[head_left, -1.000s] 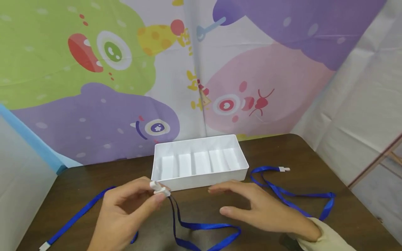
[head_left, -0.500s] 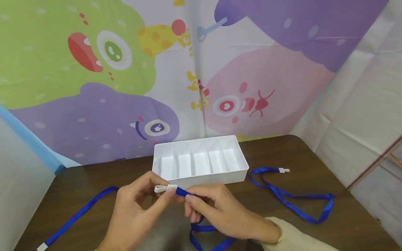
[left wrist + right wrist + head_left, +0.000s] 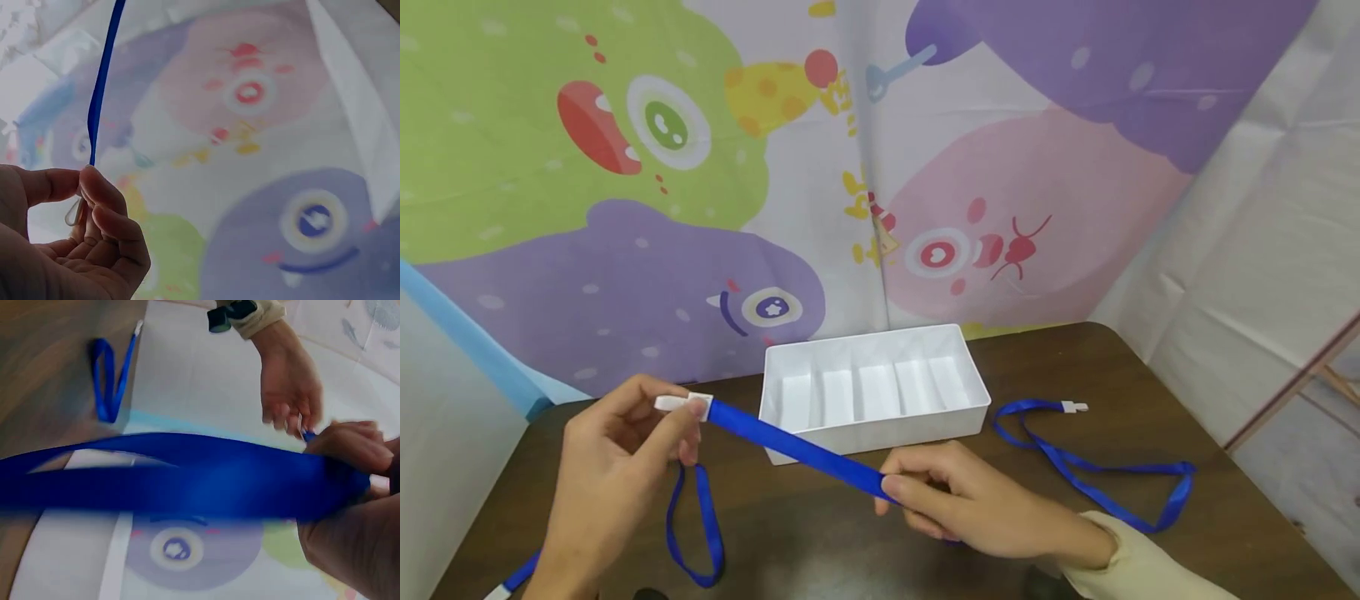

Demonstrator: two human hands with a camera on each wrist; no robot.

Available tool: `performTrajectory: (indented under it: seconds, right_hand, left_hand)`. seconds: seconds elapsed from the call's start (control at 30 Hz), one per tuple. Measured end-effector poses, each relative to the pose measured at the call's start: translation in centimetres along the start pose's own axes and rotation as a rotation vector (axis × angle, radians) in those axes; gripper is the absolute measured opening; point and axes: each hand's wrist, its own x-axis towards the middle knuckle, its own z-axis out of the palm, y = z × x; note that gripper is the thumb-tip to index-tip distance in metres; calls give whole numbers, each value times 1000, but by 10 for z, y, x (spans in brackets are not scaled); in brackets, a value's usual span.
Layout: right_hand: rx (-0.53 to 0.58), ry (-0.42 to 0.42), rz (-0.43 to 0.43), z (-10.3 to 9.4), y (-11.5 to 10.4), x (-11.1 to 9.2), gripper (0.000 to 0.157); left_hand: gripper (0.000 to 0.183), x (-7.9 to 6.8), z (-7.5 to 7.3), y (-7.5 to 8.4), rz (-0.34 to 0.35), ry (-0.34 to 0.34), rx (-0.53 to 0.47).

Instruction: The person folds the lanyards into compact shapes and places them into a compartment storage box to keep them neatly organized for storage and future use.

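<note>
Cartoon-printed cloth (image 3: 820, 200) backs a desk (image 3: 820, 546) where left hand (image 3: 616, 465) and right hand (image 3: 976, 508) pinch a blue lanyard (image 3: 797, 451) taut, seven o'clock from the compartment tray (image 3: 887, 431); straightening appears underway, second lanyard (image 3: 1177, 502) at four untouched.

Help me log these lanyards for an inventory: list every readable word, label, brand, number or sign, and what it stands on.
No text can be read with certainty.
Yellow writing-like marks on the printed backdrop: too unclear to read.
Held blue lanyard: no lettering visible.
White divided tray: no lettering visible.
</note>
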Motion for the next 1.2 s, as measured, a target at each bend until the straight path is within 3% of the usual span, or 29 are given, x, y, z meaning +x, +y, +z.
performTrajectory:
  seconds: [0.27, 0.43, 0.6, 0.73, 0.97, 1.1, 1.2]
  right_hand:
    - [-88, -103, 43, -25, 25, -36, 25]
    - [-183, -106, 65, -36, 28, -56, 26]
    - [-112, -81, 117, -40, 31, -63, 17]
    - [-63, -94, 68, -44, 38, -67, 24]
    - [-153, -103, 35, -49, 42, -71, 26]
    - [-141, -53, 49, -52, 43, -71, 26]
    - [-135, -9, 49, -53, 45, -72, 26]
  left_hand:
    - [20, 0, -35, -49, -188, 43, 155]
    - [28, 3, -52, -66, -256, -15, 165]
    - [33, 0, -56, -70, -259, -92, 210]
    - [35, -2, -61, -69, -272, -109, 240]
    - [35, -5, -69, -68, -303, -128, 277]
    - [32, -7, -73, -70, -306, -134, 268]
    - [26, -10, -78, -70, -299, -127, 194]
